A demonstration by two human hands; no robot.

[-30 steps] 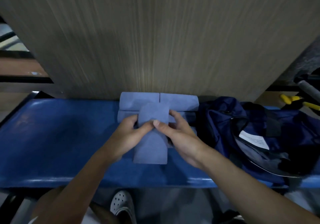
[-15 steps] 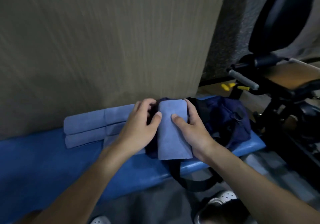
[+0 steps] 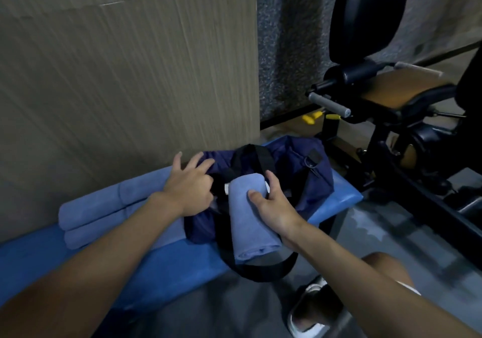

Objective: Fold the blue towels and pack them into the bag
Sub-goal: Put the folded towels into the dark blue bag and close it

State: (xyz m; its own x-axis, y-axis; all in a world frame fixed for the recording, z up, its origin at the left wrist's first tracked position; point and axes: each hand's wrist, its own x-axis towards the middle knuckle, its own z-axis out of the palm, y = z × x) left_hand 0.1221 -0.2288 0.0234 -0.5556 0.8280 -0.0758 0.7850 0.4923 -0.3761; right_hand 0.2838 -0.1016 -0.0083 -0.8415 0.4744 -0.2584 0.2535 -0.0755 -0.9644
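1 towel (image 3: 250, 217): folded and gripped by the right hand (image 3: 273, 207), thumb on top, fingers curled round its far side. It hangs just over the bag's mouth, not yet inside.
Bag (image 3: 294, 170): dark blue, on the counter (image 3: 182, 262), with its strap (image 3: 260, 272) drooping over the front edge.
Left hand (image 3: 187, 186): 0.5 s ago it flanked the towel. Now it is on the bag's left rim, thumb and forefinger curled on the fabric, seemingly pinching it, and the other fingers spread.
Change: 1 s ago both hands pressed the towel flat on the counter left of the bag. It is now above the bag, held by 1 hand.
Meaning: folding looks finished for this towel. Packing is under way, the left hand probably holding the mouth open.
Stack (image 3: 104, 212): 2 layers of folded towels left of the bag, still waiting.
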